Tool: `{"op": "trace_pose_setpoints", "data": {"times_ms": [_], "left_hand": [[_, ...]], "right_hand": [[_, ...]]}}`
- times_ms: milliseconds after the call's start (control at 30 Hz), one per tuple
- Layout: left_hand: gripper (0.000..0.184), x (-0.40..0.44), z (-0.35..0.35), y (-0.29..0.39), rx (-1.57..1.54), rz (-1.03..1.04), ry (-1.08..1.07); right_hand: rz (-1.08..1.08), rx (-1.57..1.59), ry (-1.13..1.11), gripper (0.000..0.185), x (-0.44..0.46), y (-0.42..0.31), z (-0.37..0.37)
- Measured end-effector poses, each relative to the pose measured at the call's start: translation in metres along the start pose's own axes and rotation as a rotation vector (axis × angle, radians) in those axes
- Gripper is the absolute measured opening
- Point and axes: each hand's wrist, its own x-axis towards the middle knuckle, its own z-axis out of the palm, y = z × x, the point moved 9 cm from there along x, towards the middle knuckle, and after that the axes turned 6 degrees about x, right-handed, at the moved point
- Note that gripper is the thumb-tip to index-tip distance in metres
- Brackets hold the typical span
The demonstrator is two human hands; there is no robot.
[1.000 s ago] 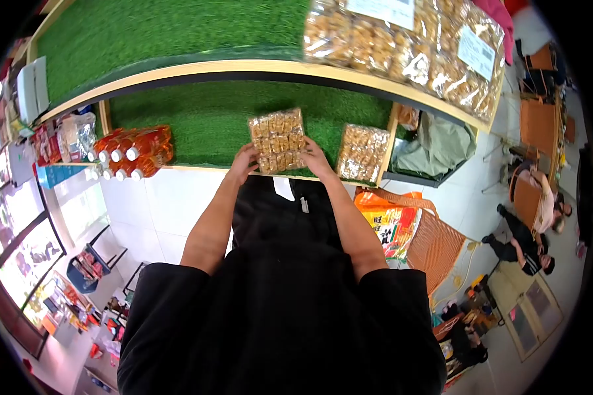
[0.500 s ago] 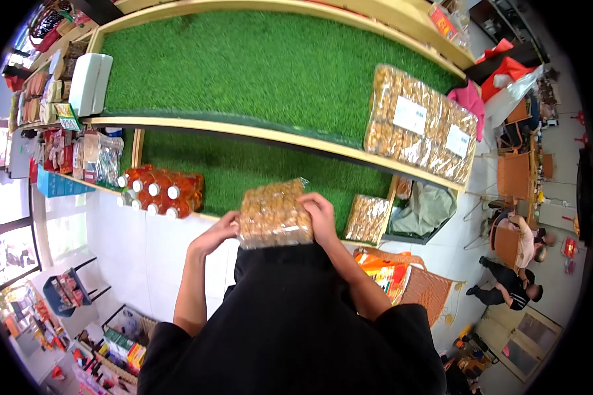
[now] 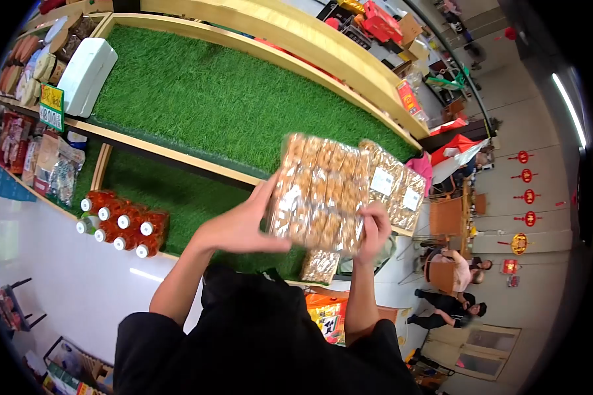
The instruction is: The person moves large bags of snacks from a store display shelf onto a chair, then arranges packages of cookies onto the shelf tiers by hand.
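Observation:
I hold up a clear plastic pack of golden-brown snacks [image 3: 319, 191] in front of the shelves, its broad face tilted toward me. My left hand [image 3: 247, 220] is closed on the pack's left edge, the thumb along its lower corner. At the lower right edge, my right hand [image 3: 374, 230] grips it with bent fingers. Right behind it, similar packs with white labels [image 3: 392, 187] lie at the right end of the upper green shelf, partly covered. Another snack pack [image 3: 321, 266] sits below on the lower shelf.
Green turf lines the upper shelf [image 3: 197, 99] and the lower shelf [image 3: 145, 178]. Bottles of orange-red content with white caps [image 3: 125, 220] stand at lower left. A white box [image 3: 87, 76] and a price sign [image 3: 51, 105] are at upper left. People [image 3: 451, 309] are at far right.
The snack pack has risen and moved right, from near my body to in front of the labelled packs, and tilted to show its broad face. The camera view has turned.

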Motion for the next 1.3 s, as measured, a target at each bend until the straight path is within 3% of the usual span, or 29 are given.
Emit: {"op": "trace_pose_setpoints", "data": {"times_ms": [133, 200, 233, 300, 400, 467, 600, 700, 767, 833, 900, 933, 1000, 1033, 1100, 1200, 1267, 1300], "left_hand": [[0.107, 0.071, -0.010, -0.038, 0.150, 0.000, 0.150], [0.100, 0.092, -0.004, -0.058, 0.411, -0.071, 0.170], [0.100, 0.098, 0.000, -0.061, 0.407, -0.067, 0.177], [0.095, 0.100, 0.008, -0.065, 0.693, -0.073, 0.192], [0.093, 0.094, 0.005, -0.060, 0.683, -0.024, 0.168], [0.092, 0.089, 0.005, -0.062, 0.810, -0.009, 0.162], [0.088, 0.089, 0.005, -0.064, 0.792, -0.029, 0.144], [0.078, 0.089, 0.002, -0.063, 0.765, -0.050, 0.215], [0.066, 0.088, 0.003, -0.064, 0.739, -0.025, 0.303], [0.064, 0.088, 0.004, -0.065, 0.764, -0.055, 0.311], [0.060, 0.090, 0.006, -0.066, 0.800, -0.116, 0.319], [0.060, 0.091, 0.007, -0.064, 0.813, -0.119, 0.314], [0.059, 0.089, 0.006, -0.063, 0.820, -0.157, 0.348], [0.057, 0.088, 0.006, -0.059, 0.829, -0.143, 0.381], [0.052, 0.085, 0.007, -0.053, 0.876, -0.131, 0.451], [0.040, 0.081, 0.012, -0.048, 0.934, -0.161, 0.527], [0.034, 0.075, 0.018, -0.042, 0.971, -0.209, 0.592], [0.028, 0.072, 0.020, -0.039, 0.969, -0.182, 0.678]], "right_hand": [[0.328, -0.076, 0.116, 0.015, 0.026, 0.080, -0.021], [0.274, -0.259, 0.052, 0.020, 0.028, 0.107, -0.032], [0.219, -0.364, 0.000, 0.020, 0.029, 0.102, -0.027], [0.173, -0.465, -0.055, 0.020, 0.021, 0.089, -0.016], [0.118, -0.675, -0.132, 0.017, 0.001, 0.066, 0.013], [-0.057, -0.803, -0.055, 0.015, -0.021, 0.053, 0.008], [0.034, -0.693, 0.163, 0.016, -0.083, 0.081, -0.033], [0.208, -0.684, 0.164, 0.017, -0.143, 0.139, -0.074], [0.494, -0.746, 0.124, 0.015, -0.197, 0.194, -0.108], [0.516, -0.846, -0.013, 0.021, -0.268, 0.256, -0.158], [0.973, -0.705, 0.082, 0.020, -0.340, 0.298, -0.202], [0.976, -0.690, 0.082, 0.020, -0.367, 0.309, -0.215], [1.234, -0.444, 0.397, 0.029, -0.433, 0.326, -0.247], [1.246, -0.427, 0.390, 0.029, -0.443, 0.329, -0.254], [1.466, -0.414, 0.434, 0.044, -0.463, 0.318, -0.263], [1.570, -0.420, 0.289, 0.059, -0.508, 0.386, -0.303], [1.370, -0.069, 0.497, 0.060, -0.496, 0.396, -0.304], [1.265, -0.197, 0.461, 0.057, -0.499, 0.413, -0.315]]}}
